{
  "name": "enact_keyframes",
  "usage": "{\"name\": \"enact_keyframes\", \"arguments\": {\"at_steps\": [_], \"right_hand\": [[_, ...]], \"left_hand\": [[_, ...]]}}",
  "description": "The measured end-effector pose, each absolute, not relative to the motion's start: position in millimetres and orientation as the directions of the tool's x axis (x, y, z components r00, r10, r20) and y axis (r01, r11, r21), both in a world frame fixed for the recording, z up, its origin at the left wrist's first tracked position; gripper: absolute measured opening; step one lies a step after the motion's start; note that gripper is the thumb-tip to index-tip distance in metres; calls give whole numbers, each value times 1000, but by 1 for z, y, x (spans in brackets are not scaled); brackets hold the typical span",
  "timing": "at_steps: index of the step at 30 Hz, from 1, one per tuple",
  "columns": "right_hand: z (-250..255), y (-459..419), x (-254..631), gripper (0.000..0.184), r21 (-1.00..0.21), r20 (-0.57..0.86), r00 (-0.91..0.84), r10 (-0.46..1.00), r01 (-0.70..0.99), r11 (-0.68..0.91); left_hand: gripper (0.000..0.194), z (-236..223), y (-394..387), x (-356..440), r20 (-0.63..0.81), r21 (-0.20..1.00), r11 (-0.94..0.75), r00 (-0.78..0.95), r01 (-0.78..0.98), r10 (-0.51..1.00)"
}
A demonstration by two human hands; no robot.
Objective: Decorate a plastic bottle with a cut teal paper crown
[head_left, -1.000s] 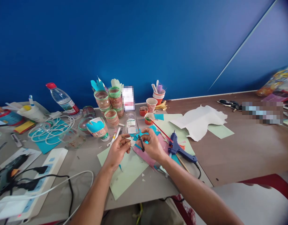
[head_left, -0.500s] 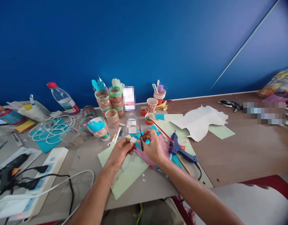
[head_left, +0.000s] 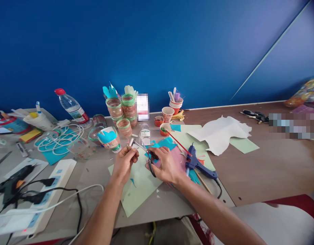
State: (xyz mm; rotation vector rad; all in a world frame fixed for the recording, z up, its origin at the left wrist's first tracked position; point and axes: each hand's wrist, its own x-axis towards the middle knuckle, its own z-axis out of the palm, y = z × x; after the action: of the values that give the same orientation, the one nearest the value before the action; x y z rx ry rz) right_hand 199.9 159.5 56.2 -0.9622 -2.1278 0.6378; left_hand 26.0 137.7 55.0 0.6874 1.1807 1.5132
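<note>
My left hand (head_left: 124, 162) is closed in a pinch on a small white paper piece (head_left: 131, 142), mostly hidden by the fingers. My right hand (head_left: 166, 164) grips black-handled scissors (head_left: 151, 166); the blades are parted and point left, their tips close to the paper. Below both hands lies a pale green sheet (head_left: 141, 190) with tiny scraps. Pink paper (head_left: 176, 159) and blue paper cuttings (head_left: 165, 143) lie behind and beside my right hand. To its right rests a blue glue gun (head_left: 201, 165) with a red stick across its front.
Wrapped jars (head_left: 114, 108), a clear bottle (head_left: 145, 134) and paper cups (head_left: 167, 115) stand toward the blue wall. On the left are a power strip (head_left: 53, 194), a black glue gun (head_left: 12, 180) and a coiled white cable (head_left: 58, 139). Torn white paper (head_left: 223, 134) lies right.
The scissors have swung from pointing away to pointing left, with the blades parted. My left hand has moved slightly left and turned the paper upward. The view has shifted a little.
</note>
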Motion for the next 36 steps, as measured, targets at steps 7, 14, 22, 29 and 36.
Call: {"name": "enact_keyframes", "arguments": {"at_steps": [7,14,22,29,36], "right_hand": [[60,156,196,38,-634,358,-521,775,475,611],[55,158,193,37,-669,311,-528,790,469,577],[55,158,192,25,-747,254,-563,787,403,529],[57,158,192,10,-766,225,-601,767,378,520],[61,159,193,5,-785,185,-613,769,379,490]], "left_hand": [[18,57,136,26,-125,944,35,-255,-329,959],[15,56,135,30,-95,976,58,-170,-211,981],[20,60,134,26,-103,974,72,-139,-213,985],[21,64,133,22,-116,974,89,-124,-208,986],[21,63,134,17,-147,974,126,-97,-190,984]]}}
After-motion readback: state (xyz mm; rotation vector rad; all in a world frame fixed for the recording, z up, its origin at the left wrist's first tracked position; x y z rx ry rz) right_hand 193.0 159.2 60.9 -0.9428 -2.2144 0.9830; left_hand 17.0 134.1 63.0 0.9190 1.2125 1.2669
